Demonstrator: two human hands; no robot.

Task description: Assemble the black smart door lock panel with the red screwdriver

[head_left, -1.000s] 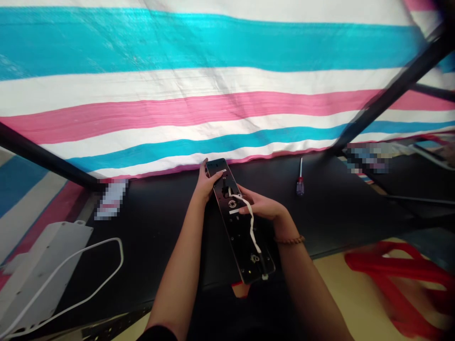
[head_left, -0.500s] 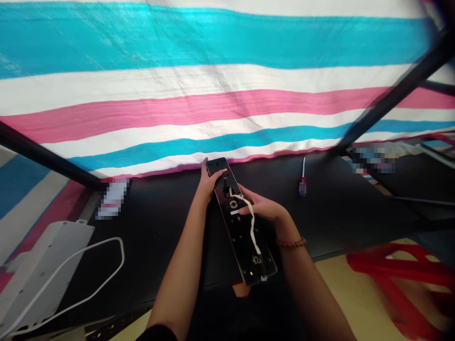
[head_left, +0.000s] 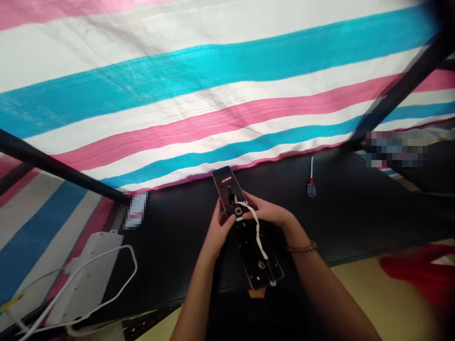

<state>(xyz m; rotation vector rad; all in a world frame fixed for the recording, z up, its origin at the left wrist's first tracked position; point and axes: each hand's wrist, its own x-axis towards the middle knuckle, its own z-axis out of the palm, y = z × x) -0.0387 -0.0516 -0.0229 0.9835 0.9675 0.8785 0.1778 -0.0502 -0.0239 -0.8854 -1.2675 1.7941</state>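
My hands hold a long black metal door-lock plate [head_left: 250,241] over the black table, its far end pointing up and slightly left. My left hand [head_left: 217,232] grips its left edge near the middle. My right hand [head_left: 266,212] lies across the face from the right, fingertips beside a white ribbon cable [head_left: 256,231]. That cable runs lengthwise along the plate from a central opening towards the near end. My left fingers partly hide the plate's edge, and my right fingers hide part of the cable. A red-handled screwdriver [head_left: 311,188] lies on the table, to the right.
A striped pink, blue and white tarpaulin [head_left: 213,99] hangs beyond the black table [head_left: 170,255]. Black metal bars [head_left: 53,166] cross the view. At left sits a white power strip [head_left: 88,279] with a white cable [head_left: 117,289]. A red object [head_left: 415,270] lies on the floor at right.
The view has rolled, so the stripes now rise towards the right. My left hand has slid from the plate's far end to its middle, and the plate stands more upright in view.
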